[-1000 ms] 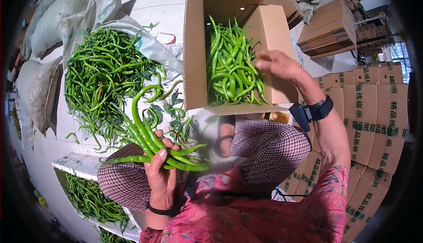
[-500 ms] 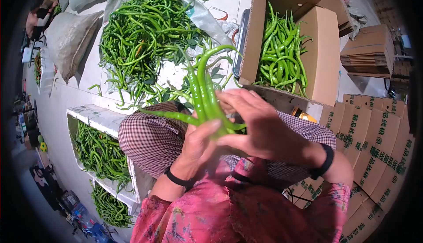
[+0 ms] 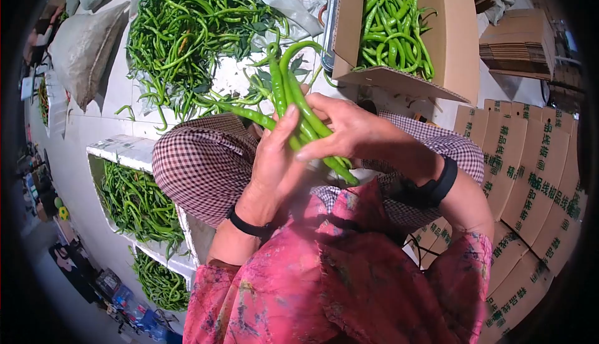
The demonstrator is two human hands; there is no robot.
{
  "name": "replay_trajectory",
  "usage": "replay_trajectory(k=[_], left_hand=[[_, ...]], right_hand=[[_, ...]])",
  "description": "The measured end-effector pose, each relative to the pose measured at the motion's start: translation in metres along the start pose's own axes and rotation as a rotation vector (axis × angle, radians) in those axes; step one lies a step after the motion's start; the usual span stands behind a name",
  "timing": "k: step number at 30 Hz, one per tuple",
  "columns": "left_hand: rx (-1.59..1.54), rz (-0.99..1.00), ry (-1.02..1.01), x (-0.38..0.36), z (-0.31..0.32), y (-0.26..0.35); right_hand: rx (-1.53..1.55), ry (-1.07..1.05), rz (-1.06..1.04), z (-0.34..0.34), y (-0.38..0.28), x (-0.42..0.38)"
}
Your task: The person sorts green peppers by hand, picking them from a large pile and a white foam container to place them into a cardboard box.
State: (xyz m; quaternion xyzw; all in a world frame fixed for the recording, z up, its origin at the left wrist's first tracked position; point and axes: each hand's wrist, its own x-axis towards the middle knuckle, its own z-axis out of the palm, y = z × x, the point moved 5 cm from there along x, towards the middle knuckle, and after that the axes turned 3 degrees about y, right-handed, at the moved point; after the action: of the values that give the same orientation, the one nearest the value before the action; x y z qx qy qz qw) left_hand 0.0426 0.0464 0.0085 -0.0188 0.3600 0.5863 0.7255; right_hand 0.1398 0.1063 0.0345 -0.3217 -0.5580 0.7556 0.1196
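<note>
Several long green chili peppers (image 3: pixel 279 88) are bunched between my two hands, above my lap. My left hand (image 3: pixel 274 150) grips the bunch from the left, its thumb lying over the peppers. From the right, my right hand (image 3: pixel 340 125) closes on the same bunch with thumb and fingers. The curved stem ends point up and away from me, and some tips stick out below my right thumb. One pepper slants out to the left. Beyond my hands lies a large heap of green chili peppers (image 3: pixel 187 38) on plastic sheeting.
An open cardboard box (image 3: pixel 458 38) holding green peppers stands at the upper right. White foam boxes (image 3: pixel 125 157) of peppers are at my left, a stuffed sack (image 3: pixel 87 50) beyond them. Flattened cartons (image 3: pixel 530 175) lie at right, with a carton stack (image 3: pixel 518 44) behind.
The bunch has tilted, and its lower tips now show below my right hand. My right hand has shifted slightly left and down along the peppers. The whole view has moved a little.
</note>
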Motion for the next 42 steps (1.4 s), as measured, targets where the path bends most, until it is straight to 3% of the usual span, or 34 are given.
replay_trajectory(k=[2,5,6,8,10,12,13,15,16,18,20,22,24,25,26,28,30,32,33,38,42], left_hand=[[-0.023,0.000,0.022,0.001,-0.002,-0.001],[-0.036,-0.025,0.024,0.004,-0.007,-0.005],[-0.051,-0.037,0.000,0.004,-0.005,-0.005],[-0.068,-0.055,-0.026,0.002,-0.003,-0.007],[-0.040,-0.017,0.004,0.002,-0.003,-0.006],[-0.035,-0.014,0.015,0.003,-0.004,-0.006],[-0.034,-0.025,0.010,0.004,-0.007,-0.008],[-0.019,-0.041,0.037,0.004,-0.014,-0.011],[-0.019,-0.038,0.035,0.004,-0.015,-0.012],[0.087,0.004,0.106,0.004,-0.019,-0.011],[0.100,0.009,0.028,0.002,-0.013,-0.009],[0.330,0.170,-0.003,-0.009,0.007,0.001],[0.578,0.259,0.017,-0.018,0.013,0.009],[0.551,0.284,-0.007,-0.022,0.018,0.012],[0.525,0.306,-0.029,-0.028,0.024,0.016],[0.477,0.359,-0.008,-0.036,0.025,0.027],[0.366,0.430,0.149,-0.049,0.028,0.046],[0.258,0.433,0.035,-0.052,0.014,0.057],[0.214,0.412,0.005,-0.056,0.016,0.061],[0.176,0.274,-0.010,-0.055,0.012,0.058],[0.175,0.218,-0.031,-0.050,0.011,0.050]], right_hand=[[-0.129,0.071,-0.091,-0.003,-0.002,0.001],[0.242,-0.112,0.415,-0.005,-0.015,-0.008],[0.244,-0.111,0.414,-0.010,-0.004,-0.016],[0.038,-0.055,-0.361,-0.021,-0.012,-0.033],[0.075,-0.033,-0.270,-0.017,-0.016,-0.041],[0.480,0.051,-0.144,-0.012,-0.013,-0.041],[0.479,0.051,-0.147,-0.007,-0.007,-0.029],[0.363,0.031,0.115,0.007,0.028,0.004],[0.360,0.030,0.113,0.009,0.033,0.008],[-0.223,0.189,0.030,0.006,0.029,0.014],[-0.294,0.226,0.059,0.006,0.013,0.007],[-0.370,0.273,0.084,0.003,0.004,0.003],[0.097,0.385,-0.083,-0.007,-0.005,-0.002],[0.161,0.434,-0.151,-0.013,-0.012,-0.005],[0.151,0.440,-0.158,-0.014,-0.019,-0.011],[0.504,0.332,-0.116,-0.008,-0.035,-0.019],[0.439,0.286,-0.161,-0.013,-0.041,-0.025],[0.674,0.012,-0.030,-0.007,-0.054,-0.038],[0.794,-0.037,-0.070,-0.005,-0.054,-0.039],[0.940,-0.059,-0.175,-0.021,-0.067,-0.033],[0.948,0.083,-0.347,-0.047,-0.071,-0.033]])
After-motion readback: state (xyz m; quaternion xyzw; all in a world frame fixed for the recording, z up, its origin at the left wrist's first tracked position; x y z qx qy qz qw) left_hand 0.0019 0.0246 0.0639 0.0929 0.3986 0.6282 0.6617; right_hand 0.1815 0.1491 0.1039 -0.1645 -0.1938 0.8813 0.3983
